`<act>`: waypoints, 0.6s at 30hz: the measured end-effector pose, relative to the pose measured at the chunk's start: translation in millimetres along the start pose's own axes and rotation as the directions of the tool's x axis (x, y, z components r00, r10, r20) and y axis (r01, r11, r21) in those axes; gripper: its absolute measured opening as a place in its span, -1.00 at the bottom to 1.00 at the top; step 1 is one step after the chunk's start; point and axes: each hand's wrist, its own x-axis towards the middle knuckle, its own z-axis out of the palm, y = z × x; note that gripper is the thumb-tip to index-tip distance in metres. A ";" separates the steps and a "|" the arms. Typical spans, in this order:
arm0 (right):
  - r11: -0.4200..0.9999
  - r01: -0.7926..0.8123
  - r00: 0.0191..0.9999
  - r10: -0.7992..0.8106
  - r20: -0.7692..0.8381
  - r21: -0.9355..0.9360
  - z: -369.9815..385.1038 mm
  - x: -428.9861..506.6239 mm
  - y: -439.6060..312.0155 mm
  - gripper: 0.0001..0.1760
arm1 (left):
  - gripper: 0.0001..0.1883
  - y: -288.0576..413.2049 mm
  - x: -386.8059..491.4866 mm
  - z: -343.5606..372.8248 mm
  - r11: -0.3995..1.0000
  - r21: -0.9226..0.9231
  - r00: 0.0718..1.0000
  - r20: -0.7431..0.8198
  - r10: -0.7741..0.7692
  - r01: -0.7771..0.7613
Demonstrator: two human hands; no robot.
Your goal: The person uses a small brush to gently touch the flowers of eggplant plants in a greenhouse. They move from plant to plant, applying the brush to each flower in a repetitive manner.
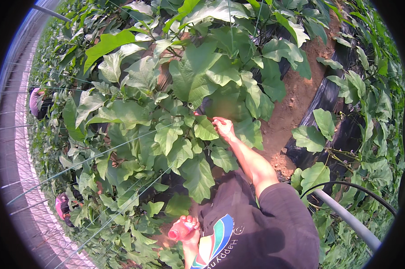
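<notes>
My left hand (191,239) is wrapped around a small clear plastic bottle (181,230) with red liquid in it; its open mouth faces left. Up among the leaves, my right hand (223,127) has its fingers pinched together on a thin reddish stick (207,117). The stick points left, and a small red spot shows near its far end beside a stem. Broad lobed leaves of an eggplant plant (192,72) surround the right hand and hide what lies behind the tip.
Green support strings (121,144) slant across the plants on the left. A bare soil path (290,101) runs beside black plastic mulch (323,101). At lower right stands a grey metal pole (348,218) with a black hose (354,186). Two people (37,102) (63,208) are among the plants at far left.
</notes>
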 end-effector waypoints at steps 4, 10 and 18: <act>1.000 -0.013 1.000 0.013 0.001 0.022 4.0 12.1 10.7 -0.63 | -0.75 -1.9 10.6 12.8 1.000 0.017 0.998 -0.059 -0.001 0.002; 0.995 -0.041 0.994 0.031 -0.108 -0.087 -9.4 6.7 14.9 -0.64 | -0.75 -9.3 28.4 26.6 0.999 0.039 0.992 -0.128 -0.009 0.014; 0.995 -0.013 1.000 0.014 -0.009 0.101 -0.2 -1.5 24.0 -0.64 | -0.75 -11.5 45.3 41.9 0.996 0.075 0.984 -0.174 -0.036 0.050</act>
